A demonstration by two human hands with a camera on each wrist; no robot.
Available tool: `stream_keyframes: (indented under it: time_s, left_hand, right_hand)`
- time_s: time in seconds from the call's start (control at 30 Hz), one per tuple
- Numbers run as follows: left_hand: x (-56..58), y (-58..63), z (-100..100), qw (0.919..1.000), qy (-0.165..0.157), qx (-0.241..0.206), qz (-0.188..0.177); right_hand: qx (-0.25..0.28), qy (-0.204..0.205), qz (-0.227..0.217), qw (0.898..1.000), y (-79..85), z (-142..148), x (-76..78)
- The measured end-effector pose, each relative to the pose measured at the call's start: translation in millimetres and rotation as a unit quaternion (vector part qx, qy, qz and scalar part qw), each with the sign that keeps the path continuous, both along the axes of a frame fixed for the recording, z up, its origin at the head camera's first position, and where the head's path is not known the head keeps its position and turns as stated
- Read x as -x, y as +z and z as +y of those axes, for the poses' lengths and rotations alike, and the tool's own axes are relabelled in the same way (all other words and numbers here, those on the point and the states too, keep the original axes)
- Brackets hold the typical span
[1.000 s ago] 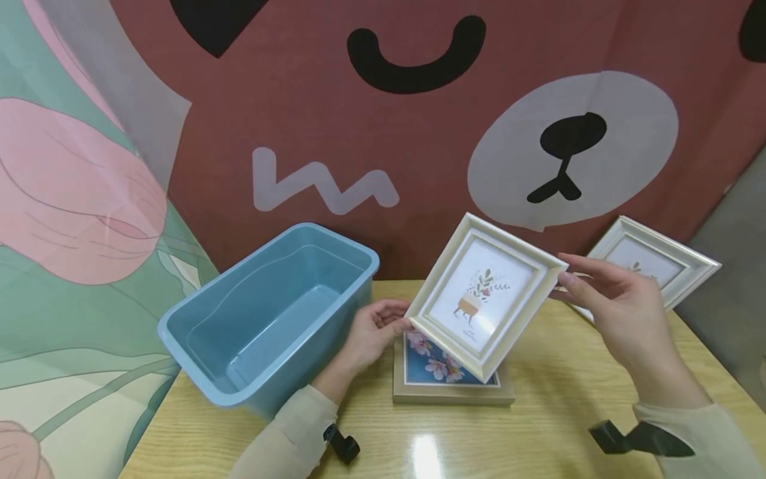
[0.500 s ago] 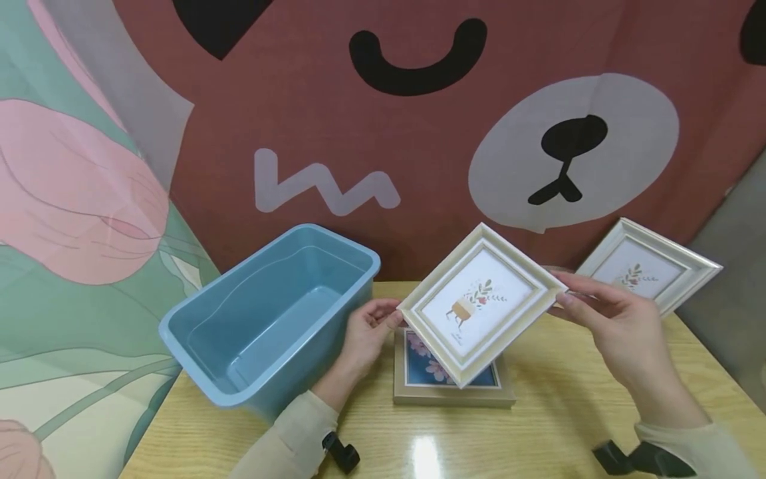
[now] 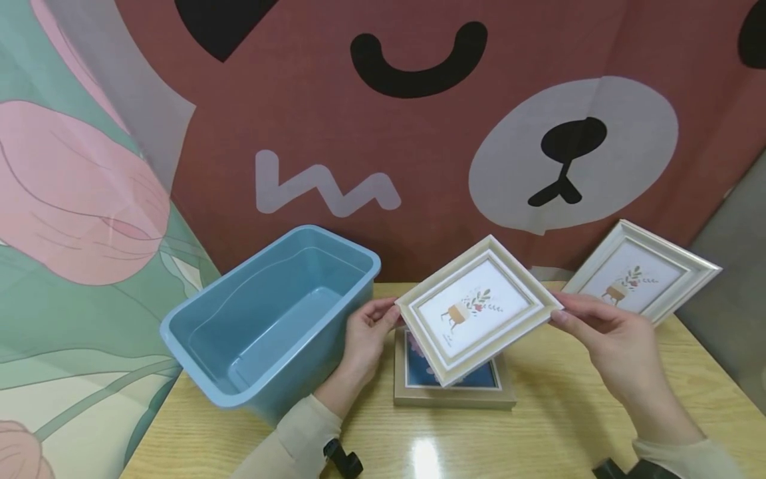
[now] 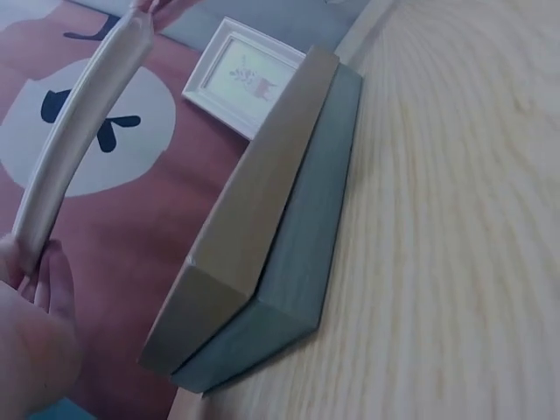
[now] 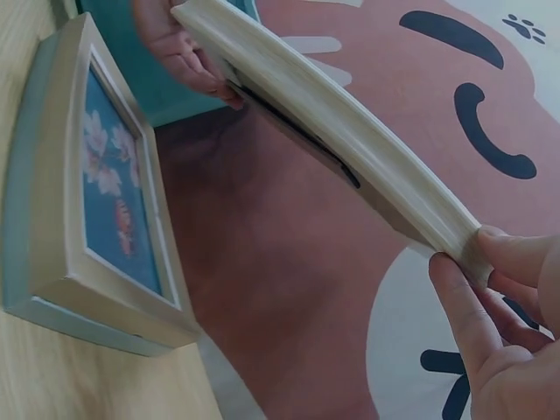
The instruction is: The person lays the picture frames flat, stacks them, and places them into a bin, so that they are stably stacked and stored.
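left hand [image 3: 366, 336]: pinching one corner
right hand [image 3: 624, 342]: pinching the opposite corner
cream frame [image 3: 475, 309]: keep both pinches even — don't twist it

You held a cream picture frame [image 3: 475, 311] by two opposite corners, your left hand [image 3: 366, 338] pinching one and your right hand [image 3: 622, 346] the other. It was tilted above a framed blossom picture [image 3: 455, 397], hiding part of it, on the wooden table [image 3: 509, 446]. A blue tub [image 3: 323, 362] stood just beside your left hand. Behind your right hand, a second pale frame [image 3: 643, 273] stood tilted before the printed backdrop [image 3: 431, 146].
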State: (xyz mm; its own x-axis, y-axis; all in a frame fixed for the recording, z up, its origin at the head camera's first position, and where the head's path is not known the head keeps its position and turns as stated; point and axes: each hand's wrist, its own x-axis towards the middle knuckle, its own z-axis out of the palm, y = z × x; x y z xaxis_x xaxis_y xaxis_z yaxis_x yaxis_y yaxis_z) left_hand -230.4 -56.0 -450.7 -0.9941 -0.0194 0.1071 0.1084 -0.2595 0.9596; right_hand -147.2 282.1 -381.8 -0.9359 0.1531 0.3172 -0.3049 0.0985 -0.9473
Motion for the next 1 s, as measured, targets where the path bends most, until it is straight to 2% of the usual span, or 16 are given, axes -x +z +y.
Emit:
stream_keyframes:
  time_s: [0.2, 0.33, 0.53, 0.67, 1.0]
  left_hand:
    - [-0.2, 1.6, 2, 0.9994, 0.026, 0.004, -0.024]
    - [-1.1, 1.9, 2, 0.9989, 0.032, 0.019, -0.027]
    - [-2.1, 1.7, 4, 0.9992, 0.037, 0.017, -0.001]
    - [-1.8, 2.1, 5, 0.9980, 0.052, 0.036, 0.004]
    - [-0.5, 7.0, 9, 0.9950, 0.067, 0.070, -0.023]
  right_hand:
    - [-0.056, -0.031, -0.012, 0.998, -6.8, -2, -3.6]
    - [-0.069, -0.037, -0.008, 0.997, -12.1, -4, -4.8]
    - [-0.093, -0.045, -0.017, 0.995, -17.4, -8, -8.9]
    - [-0.098, -0.054, -0.019, 0.993, -20.1, -10, -12.1]
    - [-0.089, -0.072, -0.001, 0.993, -33.9, -17, -19.5]
